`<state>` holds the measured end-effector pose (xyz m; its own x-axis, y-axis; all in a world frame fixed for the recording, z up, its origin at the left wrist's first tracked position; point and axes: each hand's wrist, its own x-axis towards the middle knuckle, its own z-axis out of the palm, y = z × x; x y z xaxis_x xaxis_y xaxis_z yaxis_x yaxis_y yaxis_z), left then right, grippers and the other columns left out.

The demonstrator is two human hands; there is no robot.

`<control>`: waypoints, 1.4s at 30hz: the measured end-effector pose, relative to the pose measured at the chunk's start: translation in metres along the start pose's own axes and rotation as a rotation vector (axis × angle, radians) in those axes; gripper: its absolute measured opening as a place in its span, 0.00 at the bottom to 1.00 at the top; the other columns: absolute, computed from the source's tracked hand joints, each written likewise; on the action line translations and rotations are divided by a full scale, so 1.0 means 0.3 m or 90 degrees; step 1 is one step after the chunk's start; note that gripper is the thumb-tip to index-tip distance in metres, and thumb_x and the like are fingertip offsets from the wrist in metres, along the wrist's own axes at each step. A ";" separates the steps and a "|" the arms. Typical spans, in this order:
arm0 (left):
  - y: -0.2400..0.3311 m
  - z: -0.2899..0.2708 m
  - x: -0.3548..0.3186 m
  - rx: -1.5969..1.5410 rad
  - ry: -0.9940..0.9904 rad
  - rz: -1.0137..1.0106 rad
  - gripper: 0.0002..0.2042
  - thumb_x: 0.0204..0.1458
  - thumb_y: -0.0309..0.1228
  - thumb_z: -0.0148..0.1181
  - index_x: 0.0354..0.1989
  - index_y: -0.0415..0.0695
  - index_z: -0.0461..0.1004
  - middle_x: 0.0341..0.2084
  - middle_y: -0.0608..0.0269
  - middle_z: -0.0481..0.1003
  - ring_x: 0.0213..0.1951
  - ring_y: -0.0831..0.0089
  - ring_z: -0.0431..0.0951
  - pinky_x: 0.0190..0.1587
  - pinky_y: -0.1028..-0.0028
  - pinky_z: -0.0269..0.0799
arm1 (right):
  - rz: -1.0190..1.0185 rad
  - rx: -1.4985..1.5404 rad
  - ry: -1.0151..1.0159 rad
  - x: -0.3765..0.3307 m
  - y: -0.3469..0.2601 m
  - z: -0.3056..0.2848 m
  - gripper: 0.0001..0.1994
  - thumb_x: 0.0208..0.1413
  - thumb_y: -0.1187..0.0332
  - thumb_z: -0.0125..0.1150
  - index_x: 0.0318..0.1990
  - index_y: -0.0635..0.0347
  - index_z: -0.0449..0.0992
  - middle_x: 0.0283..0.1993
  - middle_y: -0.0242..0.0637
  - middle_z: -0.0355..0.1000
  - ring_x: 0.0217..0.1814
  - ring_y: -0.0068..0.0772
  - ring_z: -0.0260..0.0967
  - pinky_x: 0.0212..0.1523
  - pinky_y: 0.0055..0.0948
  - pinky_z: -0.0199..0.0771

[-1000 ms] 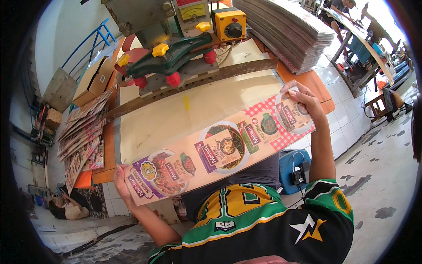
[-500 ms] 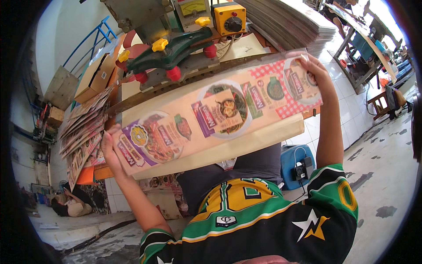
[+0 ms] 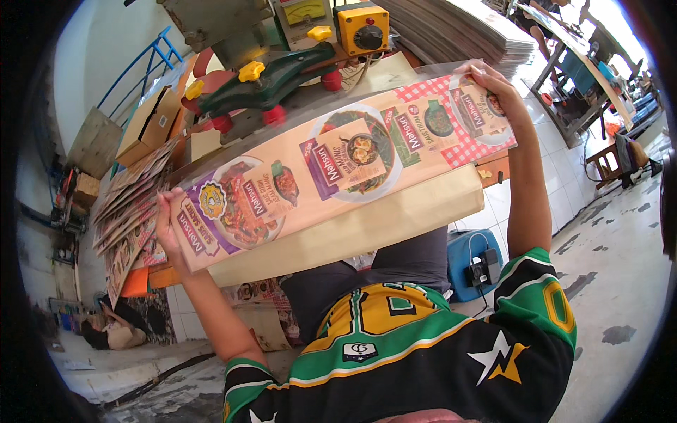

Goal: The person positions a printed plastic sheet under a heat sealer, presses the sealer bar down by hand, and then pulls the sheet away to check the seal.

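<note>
A long printed strip with pictures of food bowls and packets stretches between my two hands, slanting up to the right. Clear film shows along its far edge. My left hand grips the strip's left end, thumb and fingers closed on it. At the upper right corner my right hand holds the other end, fingers bent over the edge. Below the strip, a cream sheet hangs at the table's near edge. Just beyond stands a machine with a green bracket, yellow knobs and red feet, partly behind the film.
To the left lies a heap of printed cards beside an open cardboard box. A yellow control box and a tall stack of sheets are at the back. A blue stool carries a power adapter. Other people sit farther off.
The strip has shifted slightly up and left in my hands, and its face shows more clearly. More of the cream sheet is visible under it. Both hands keep their hold.
</note>
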<state>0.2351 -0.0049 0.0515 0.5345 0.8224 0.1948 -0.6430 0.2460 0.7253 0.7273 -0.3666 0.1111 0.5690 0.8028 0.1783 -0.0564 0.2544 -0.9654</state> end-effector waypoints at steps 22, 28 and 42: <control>-0.020 -0.242 -0.042 0.342 0.026 0.020 0.21 0.68 0.42 0.56 0.56 0.34 0.75 0.58 0.47 0.76 0.59 0.64 0.76 0.64 0.65 0.70 | 0.013 -0.410 -0.101 -0.084 0.070 0.032 0.16 0.67 0.55 0.63 0.50 0.59 0.81 0.40 0.26 0.78 0.41 0.14 0.68 0.40 0.23 0.70; -0.013 -0.349 -0.090 0.372 -0.043 0.104 0.25 0.65 0.44 0.61 0.57 0.31 0.75 0.53 0.49 0.79 0.56 0.64 0.79 0.62 0.66 0.72 | -0.132 -0.406 -0.119 -0.118 0.165 -0.032 0.14 0.63 0.59 0.67 0.40 0.64 0.81 0.37 0.26 0.75 0.43 0.20 0.70 0.48 0.27 0.69; -0.075 -0.374 -0.182 0.569 0.036 0.007 0.13 0.65 0.38 0.63 0.41 0.38 0.79 0.36 0.71 0.79 0.39 0.83 0.75 0.45 0.80 0.69 | 0.036 -0.314 0.031 -0.253 0.322 -0.030 0.13 0.67 0.61 0.64 0.43 0.64 0.82 0.28 0.21 0.70 0.26 0.13 0.61 0.28 0.20 0.63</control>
<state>0.1589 0.0024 -0.0496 0.4871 0.8526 0.1893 0.0317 -0.2338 0.9718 0.6861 -0.4077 0.0027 0.6145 0.7790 0.1246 0.2999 -0.0846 -0.9502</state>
